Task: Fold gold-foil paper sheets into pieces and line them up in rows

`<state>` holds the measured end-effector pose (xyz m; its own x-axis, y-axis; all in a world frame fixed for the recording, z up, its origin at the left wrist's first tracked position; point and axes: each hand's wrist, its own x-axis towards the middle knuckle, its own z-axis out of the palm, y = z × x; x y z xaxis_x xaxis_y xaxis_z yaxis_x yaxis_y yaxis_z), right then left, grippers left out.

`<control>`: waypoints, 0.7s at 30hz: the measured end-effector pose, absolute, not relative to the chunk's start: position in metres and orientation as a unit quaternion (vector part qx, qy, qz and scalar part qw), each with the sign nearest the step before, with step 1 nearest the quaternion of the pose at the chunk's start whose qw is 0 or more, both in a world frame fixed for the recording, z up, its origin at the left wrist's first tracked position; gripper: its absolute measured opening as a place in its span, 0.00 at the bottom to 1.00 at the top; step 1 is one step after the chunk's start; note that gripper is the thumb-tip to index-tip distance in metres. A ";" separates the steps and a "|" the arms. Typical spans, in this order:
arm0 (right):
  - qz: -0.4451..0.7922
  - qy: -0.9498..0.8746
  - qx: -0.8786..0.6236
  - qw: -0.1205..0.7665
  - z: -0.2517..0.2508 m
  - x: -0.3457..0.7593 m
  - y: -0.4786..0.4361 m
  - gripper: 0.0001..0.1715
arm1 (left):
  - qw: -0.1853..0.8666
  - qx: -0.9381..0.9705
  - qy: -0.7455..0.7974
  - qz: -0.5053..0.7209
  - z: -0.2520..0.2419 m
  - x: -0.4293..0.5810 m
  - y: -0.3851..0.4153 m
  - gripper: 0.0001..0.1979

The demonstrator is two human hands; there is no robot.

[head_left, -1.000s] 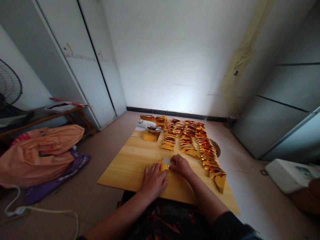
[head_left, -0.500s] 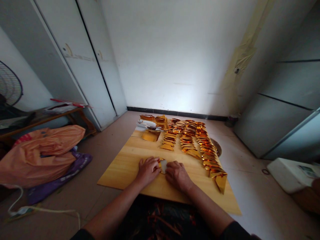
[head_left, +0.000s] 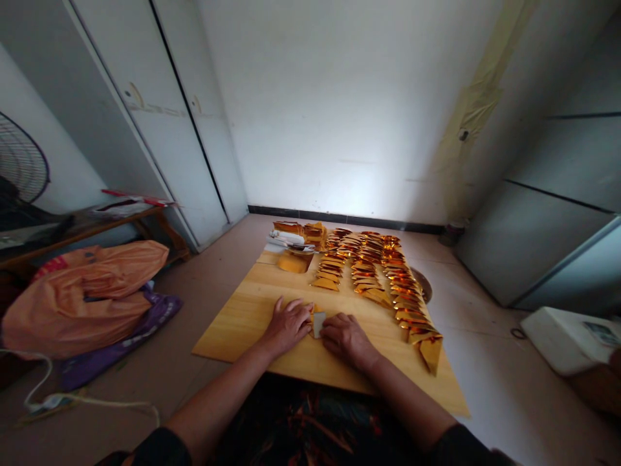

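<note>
A small piece of gold foil paper lies on the wooden board in front of me, with a flat grey rectangle showing on it. My left hand rests at its left side, thumb and index finger closed on the paper's edge while the other fingers stretch forward. At the right side, my right hand has its fingers curled together against the edge of the grey rectangle. My fingers hide both ends of the piece, so how it is folded there cannot be made out.
Rows of folded gold foil pieces cover the right and back of the wooden board. A stack of yellow-gold sheets and a white packet sit at the back left. An orange bag lies on the floor, left.
My left fingers have shifted slightly and spread a little more on the foil paper. More of the grey rectangle's outline shows between my hands. The whole view has tilted slightly.
</note>
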<state>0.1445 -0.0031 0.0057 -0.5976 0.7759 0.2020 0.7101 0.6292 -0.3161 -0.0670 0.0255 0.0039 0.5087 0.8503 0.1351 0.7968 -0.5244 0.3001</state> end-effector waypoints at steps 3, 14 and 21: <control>0.112 -0.889 -0.409 0.171 0.006 0.154 0.006 0.07 | 0.117 0.857 0.483 0.137 0.003 -0.067 0.027 0.04; 0.123 -0.879 -0.401 0.229 -0.017 0.151 0.025 0.06 | 0.167 0.832 0.508 0.152 0.001 -0.065 0.030 0.04; 0.163 -0.887 -0.356 0.246 -0.009 0.146 0.025 0.12 | 0.171 0.844 0.492 0.132 0.007 -0.065 0.027 0.05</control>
<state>0.1458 0.0250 -0.0089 -0.6252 0.7122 0.3193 0.5517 0.6926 -0.4647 -0.0651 0.0274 0.0073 0.4814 0.8748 0.0545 0.7847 -0.4579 0.4178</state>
